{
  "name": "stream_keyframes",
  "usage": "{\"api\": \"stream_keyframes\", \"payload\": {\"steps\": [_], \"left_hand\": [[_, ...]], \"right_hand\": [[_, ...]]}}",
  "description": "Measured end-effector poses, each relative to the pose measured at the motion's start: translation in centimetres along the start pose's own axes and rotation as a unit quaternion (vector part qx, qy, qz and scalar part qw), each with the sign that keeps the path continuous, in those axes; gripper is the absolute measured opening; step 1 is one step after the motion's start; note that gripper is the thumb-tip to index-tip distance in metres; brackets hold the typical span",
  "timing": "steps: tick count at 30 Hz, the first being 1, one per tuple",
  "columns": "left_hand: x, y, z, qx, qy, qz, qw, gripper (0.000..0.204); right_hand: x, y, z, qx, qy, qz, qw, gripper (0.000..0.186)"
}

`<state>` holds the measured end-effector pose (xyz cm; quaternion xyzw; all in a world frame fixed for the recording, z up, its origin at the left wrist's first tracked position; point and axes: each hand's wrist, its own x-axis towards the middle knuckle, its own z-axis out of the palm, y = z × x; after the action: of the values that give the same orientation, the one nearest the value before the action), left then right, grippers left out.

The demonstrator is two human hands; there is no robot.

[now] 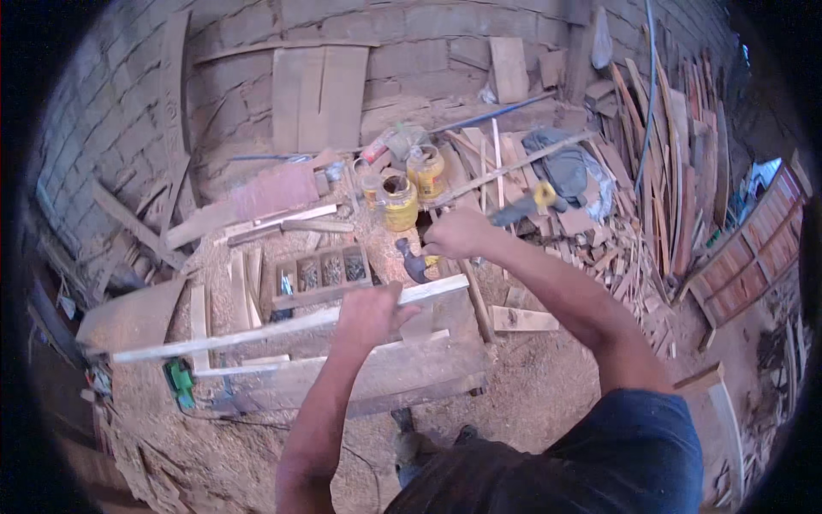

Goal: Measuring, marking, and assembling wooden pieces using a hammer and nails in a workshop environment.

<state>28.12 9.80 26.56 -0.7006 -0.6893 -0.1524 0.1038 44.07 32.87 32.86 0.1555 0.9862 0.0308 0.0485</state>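
Observation:
My left hand [368,317] is closed over a long pale wood strip [257,336], which slants across the near side of the workbench [445,368]. My right hand [458,233] is farther off, its fingers curled at a claw hammer [413,261]. The dark hammer head shows just left of that hand, with a bit of yellow below the fingers; the hand hides most of the handle. Between my hands and the far left, a wooden box [321,272] with compartments holds small metal pieces, likely nails or screws. A yellow tub [397,206] stands just beyond the hammer.
A second yellow tub [425,171] stands behind the first. A tool with a yellow handle [544,195] lies right of my right hand. A green tool [180,382] sits at the bench's left end. Scrap wood [612,257] heaps up at right, boards lean on the block wall, and shavings cover the floor.

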Motion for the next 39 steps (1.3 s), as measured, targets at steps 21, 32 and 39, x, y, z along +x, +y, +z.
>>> {"api": "stream_keyframes", "payload": {"steps": [21,32,39], "left_hand": [[5.2,-3.2,0.2,-0.013,-0.096,-0.069,0.993,0.069],[5.2,-3.3,0.3,-0.016,-0.078,-0.07,0.994,0.058],[4.7,-2.8,0.1,-0.032,-0.078,-0.076,0.993,0.061]], "right_hand": [[-11.3,-8.5,8.9,0.345,0.445,0.225,0.795,0.027],[-10.8,-12.4,10.0,0.297,0.313,0.209,0.878,0.04],[-10.3,-11.4,7.9,0.234,0.338,0.229,0.882,0.032]]}}
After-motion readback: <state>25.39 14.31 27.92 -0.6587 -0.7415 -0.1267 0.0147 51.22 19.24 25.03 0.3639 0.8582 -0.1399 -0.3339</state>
